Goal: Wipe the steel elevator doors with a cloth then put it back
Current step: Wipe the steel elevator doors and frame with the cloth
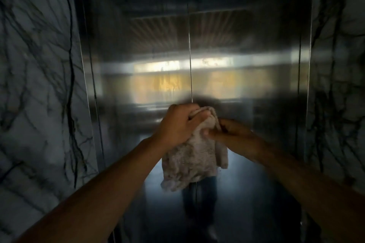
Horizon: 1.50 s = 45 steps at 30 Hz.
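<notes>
**Both hands bunching up the cloth right in front of the elevator doors**

So the cloth [194, 156] is a pale, fluffy terry rag, sitting just below the middle of the view. Its top is scrunched up between the two hands and the rest hangs loose down toward 6 o'clock, kinda lumpy at the bottom edge.

The left hand [178, 124] comes in from 7 o'clock and is curled tight around the top of the cloth, fingers wrapped over the bunched part. The right hand [233, 134] reaches in from 4 o'clock and looks like it's pinching the cloth's right edge with fingers pressed together, though it's darker and a bit blurry, so the exact grip is hard to make out. The two hands are touching or near enough, with cloth between them.

Behind all that are the steel elevator doors [142, 49], shut, with the center seam [190, 49] running straight up toward 12 o'clock from just above the left hand. Can't tell if the cloth is actually touching the steel. There's a bright yellowish reflection band [217, 77] across the doors above the hands, plus a dim reflection of legs below the cloth.

Dark-veined marble walls [33, 85] flank the doors at 9 and 3 o'clock.
</notes>
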Each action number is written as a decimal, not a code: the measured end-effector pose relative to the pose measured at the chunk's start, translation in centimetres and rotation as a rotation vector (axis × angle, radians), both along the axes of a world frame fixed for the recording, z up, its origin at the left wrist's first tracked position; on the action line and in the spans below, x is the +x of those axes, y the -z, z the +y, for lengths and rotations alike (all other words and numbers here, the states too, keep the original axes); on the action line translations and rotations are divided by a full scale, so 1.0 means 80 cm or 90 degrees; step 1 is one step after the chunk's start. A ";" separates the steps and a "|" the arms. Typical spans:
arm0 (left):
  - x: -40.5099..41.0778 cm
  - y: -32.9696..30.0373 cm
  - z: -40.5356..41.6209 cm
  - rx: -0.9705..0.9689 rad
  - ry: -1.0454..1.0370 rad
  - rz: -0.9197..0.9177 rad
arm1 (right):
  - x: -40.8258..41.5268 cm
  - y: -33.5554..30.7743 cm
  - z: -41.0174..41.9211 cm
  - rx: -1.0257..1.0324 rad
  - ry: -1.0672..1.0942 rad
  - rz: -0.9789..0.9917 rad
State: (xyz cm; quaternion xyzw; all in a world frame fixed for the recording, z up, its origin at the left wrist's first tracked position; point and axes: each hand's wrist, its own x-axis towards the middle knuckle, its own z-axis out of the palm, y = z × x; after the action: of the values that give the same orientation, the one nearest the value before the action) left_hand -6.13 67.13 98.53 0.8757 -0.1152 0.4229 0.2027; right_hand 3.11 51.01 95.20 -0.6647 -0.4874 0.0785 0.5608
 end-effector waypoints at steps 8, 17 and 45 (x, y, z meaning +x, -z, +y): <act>-0.048 0.020 0.017 0.004 0.083 0.146 | -0.045 0.027 0.003 0.024 0.093 -0.092; -0.104 0.060 0.065 -0.523 0.223 0.305 | -0.067 0.032 -0.004 0.089 0.105 0.099; -0.036 0.193 -0.022 -0.769 0.103 0.362 | -0.051 0.181 -0.058 0.136 0.146 0.390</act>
State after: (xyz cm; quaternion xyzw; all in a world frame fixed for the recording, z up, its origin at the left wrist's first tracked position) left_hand -8.99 65.39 83.10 0.6746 0.1343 0.1495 0.7103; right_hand -0.94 46.36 80.73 -0.5984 -0.2235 0.1596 0.7527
